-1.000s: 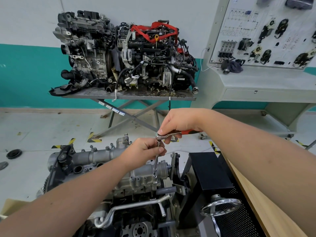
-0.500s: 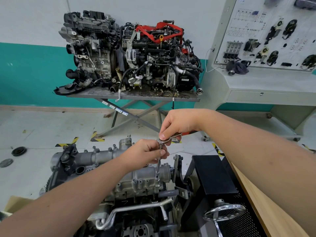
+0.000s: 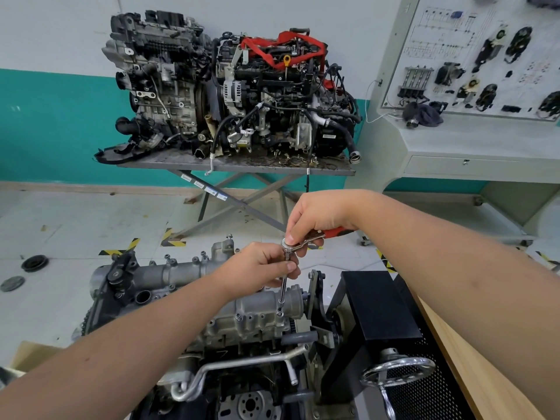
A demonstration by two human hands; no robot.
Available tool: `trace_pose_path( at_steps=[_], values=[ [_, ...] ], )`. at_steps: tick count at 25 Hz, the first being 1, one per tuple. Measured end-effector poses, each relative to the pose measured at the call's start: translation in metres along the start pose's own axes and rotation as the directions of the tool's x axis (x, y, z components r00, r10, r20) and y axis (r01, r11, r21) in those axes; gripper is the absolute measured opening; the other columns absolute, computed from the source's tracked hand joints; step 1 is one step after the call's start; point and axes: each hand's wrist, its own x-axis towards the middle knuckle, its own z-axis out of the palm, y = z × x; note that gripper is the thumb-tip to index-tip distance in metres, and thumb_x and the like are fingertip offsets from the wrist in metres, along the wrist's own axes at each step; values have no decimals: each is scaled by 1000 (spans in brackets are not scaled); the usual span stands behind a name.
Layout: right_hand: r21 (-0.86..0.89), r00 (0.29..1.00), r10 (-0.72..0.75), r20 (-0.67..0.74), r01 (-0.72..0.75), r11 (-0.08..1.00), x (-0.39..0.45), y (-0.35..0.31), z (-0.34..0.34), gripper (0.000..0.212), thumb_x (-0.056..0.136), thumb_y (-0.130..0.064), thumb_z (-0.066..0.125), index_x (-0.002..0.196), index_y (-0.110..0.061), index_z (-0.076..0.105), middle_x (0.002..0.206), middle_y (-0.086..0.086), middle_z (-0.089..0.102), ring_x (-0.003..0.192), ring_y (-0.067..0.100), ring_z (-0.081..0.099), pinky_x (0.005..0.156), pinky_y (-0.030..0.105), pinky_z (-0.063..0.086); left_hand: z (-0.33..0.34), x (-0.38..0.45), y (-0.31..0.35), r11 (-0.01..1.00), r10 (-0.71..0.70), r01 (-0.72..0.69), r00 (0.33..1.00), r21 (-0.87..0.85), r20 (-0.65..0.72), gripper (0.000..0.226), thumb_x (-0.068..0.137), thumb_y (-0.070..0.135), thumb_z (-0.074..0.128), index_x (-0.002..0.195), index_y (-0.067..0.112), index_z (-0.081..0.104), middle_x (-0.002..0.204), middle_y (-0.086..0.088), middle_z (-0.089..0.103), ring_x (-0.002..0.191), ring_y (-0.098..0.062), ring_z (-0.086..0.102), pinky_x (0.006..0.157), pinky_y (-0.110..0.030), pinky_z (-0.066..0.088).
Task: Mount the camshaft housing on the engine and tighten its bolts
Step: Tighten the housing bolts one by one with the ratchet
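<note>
Low in view, the camshaft housing (image 3: 188,275) sits atop the engine (image 3: 242,344) on its stand, a socket extension (image 3: 282,291) standing upright on a bolt (image 3: 279,311) near its right end. Left hand (image 3: 257,265) pinches the extension's upper shaft; right hand (image 3: 318,216) curls round the red-handled ratchet (image 3: 306,237), thumb on its head. Behind, two engines (image 3: 230,92) crowd a grey table (image 3: 236,166); a wiring display board (image 3: 472,56) stands right.

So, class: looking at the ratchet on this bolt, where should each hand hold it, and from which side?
Right hand grips the ratchet by its red handle, from above, since it lies level. Left hand pinches the extension bar just below the ratchet head, from the left, steadying the upright bar over the camshaft housing.
</note>
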Motion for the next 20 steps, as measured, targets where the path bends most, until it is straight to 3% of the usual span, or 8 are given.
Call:
trace_pose_path(
  at_steps=[6,9,11,13,16,18,20],
  values=[
    [-172,998,48,-34,-53,984,-6,-11,-2,24,84,-45,73,87,-21,79,84,-6,77,69,13,64,82,42,54,0,0,-3,1000,0,0,1000,-3,-23,10,97,20,63,95,22,73,99,2,76,100,-13,71,83,-31,59],
    [-258,970,-24,-244,-41,965,-10,-6,10,31,88,-60,64,85,-31,75,76,-15,72,68,1,63,67,27,51,-3,-3,-4,999,1,-4,999,-47,-54,16,98,18,63,90,27,74,99,0,76,99,-16,71,83,-34,60],
    [-276,907,-84,-412,-37,960,-13,4,26,31,92,-61,57,84,-34,70,74,-12,68,71,6,60,67,29,45,-4,-5,-4,999,6,-9,998,-48,-59,17,97,20,62,90,30,74,100,2,76,99,-16,72,83,-34,61],
    [-240,879,-78,-470,-42,970,-16,12,36,31,95,-58,53,76,-36,66,66,-13,63,67,6,55,69,31,39,-3,-4,-5,1000,13,-15,998,-21,-62,15,97,22,63,91,31,73,99,3,76,99,-14,71,81,-32,60],
    [-93,920,11,-392,-51,994,-22,16,32,31,96,-52,56,76,-32,71,54,-11,52,53,13,46,59,27,36,0,-1,-5,1000,6,-6,998,-8,-60,12,96,25,63,92,31,73,98,2,76,99,-15,71,78,-29,60],
    [-8,941,36,-336,-42,999,-26,14,28,27,94,-48,60,83,-29,75,63,3,56,57,20,44,58,31,38,0,-1,-5,1000,9,-9,999,-5,-53,11,95,27,64,92,31,73,98,1,76,98,-15,71,77,-27,59],
    [-47,896,-3,-443,-20,999,-25,15,32,20,91,-47,64,83,-31,73,75,2,66,65,19,55,67,34,46,0,-3,-4,1000,11,-11,998,-10,-59,11,94,28,63,91,32,74,98,1,76,97,-15,71,77,-28,60]
  ],
)
